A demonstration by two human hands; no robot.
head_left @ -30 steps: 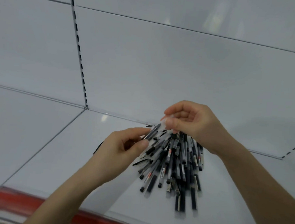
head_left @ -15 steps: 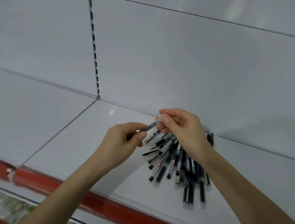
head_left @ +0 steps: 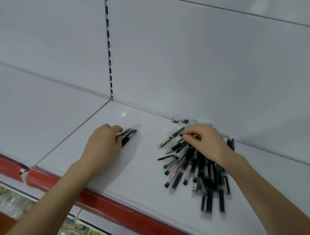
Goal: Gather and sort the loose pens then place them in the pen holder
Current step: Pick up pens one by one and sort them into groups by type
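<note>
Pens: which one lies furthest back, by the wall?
The lone dark pen along the back edge of the shelf, beyond the right hand, apart from the heap.

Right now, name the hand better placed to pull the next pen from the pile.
Right. The right hand pinches at the top of the pen pile; the left hand lies apart, gripping black pens.

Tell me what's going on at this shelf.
A person is sorting pens on a white shelf. The left hand holds the ends of two dark pens, set apart on the left side. The right hand reaches into the pile of pens on the right and appears to pinch one pen at its far end. Most pens lie loose in that pile, and no pen holder is in view.
</note>
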